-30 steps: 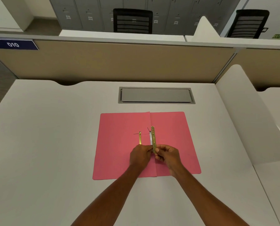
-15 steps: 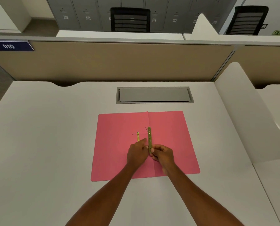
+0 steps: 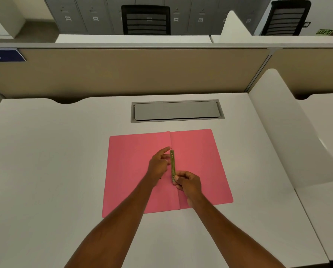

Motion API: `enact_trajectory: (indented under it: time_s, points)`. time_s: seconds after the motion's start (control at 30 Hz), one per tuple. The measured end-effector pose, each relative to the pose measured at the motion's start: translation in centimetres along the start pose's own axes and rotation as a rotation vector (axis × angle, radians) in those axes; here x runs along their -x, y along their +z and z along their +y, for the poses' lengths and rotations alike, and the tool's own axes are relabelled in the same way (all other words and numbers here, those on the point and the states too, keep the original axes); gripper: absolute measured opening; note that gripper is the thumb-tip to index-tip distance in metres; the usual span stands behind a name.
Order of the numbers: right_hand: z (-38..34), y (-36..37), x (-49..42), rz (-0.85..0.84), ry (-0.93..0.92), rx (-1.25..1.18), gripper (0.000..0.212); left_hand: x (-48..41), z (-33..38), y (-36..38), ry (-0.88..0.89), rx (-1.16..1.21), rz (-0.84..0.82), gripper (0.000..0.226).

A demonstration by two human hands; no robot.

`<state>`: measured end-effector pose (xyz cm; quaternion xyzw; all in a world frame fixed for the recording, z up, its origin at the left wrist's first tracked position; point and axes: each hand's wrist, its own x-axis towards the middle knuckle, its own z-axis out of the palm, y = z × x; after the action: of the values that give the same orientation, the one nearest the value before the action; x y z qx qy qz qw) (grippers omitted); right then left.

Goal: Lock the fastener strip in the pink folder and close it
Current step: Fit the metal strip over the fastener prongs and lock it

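Note:
The pink folder [image 3: 196, 161] lies open and flat on the white desk [image 3: 45, 171], its fold running away from me. Along the fold lies the gold fastener strip [image 3: 172, 163]. My right hand [image 3: 188, 182] pinches the strip's near end between thumb and fingers. My left hand [image 3: 158, 164] is beside the strip's far half, index finger stretched toward its far end, fingertips close to or touching it. The upright gold prong seen earlier is hidden under my left hand.
A grey cable hatch [image 3: 177, 111] is set into the desk behind the folder. A beige partition [image 3: 132, 72] closes the far side. A white curved divider [image 3: 291, 130] stands along the right edge. Two black chairs and grey lockers stand beyond.
My left hand has moved forward from the strip's near end to its far half, covering the loose prong. My right hand keeps its pinch on the near end. The head has moved closer.

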<state>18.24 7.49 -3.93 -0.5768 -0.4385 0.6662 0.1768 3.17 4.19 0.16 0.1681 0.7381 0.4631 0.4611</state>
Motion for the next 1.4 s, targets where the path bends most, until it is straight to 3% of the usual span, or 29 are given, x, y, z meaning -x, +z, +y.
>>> enact_trajectory:
  time_s: [0.2,1.4]
  points:
    - [0.1,0.0,0.0,0.014,0.002,-0.027,0.016,0.2,-0.6,0.2,0.011,-0.096,-0.002,0.052]
    - [1.1,-0.2,1.0,0.016,-0.05,0.04,0.016,0.8,-1.1,0.2,-0.029,-0.069,-0.141,0.065]
